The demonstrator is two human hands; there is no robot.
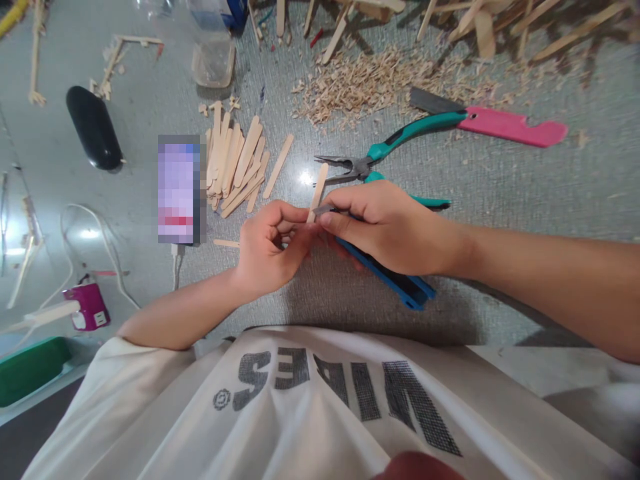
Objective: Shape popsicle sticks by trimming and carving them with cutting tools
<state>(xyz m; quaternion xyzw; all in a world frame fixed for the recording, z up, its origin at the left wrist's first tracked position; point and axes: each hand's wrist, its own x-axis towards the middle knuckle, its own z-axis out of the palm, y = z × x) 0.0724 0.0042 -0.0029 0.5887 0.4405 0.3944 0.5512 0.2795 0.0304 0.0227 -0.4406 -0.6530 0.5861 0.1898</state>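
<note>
Over table [273, 87], hands [265, 250] gripping stick [319, 190], blue-handled blade [393, 279]

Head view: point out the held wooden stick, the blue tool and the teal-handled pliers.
Held wooden stick [319, 191]: head view, middle of its exposed length.
Blue tool [383, 272]: head view, on its long body.
Teal-handled pliers [361, 167]: head view, metal pivot.
</note>
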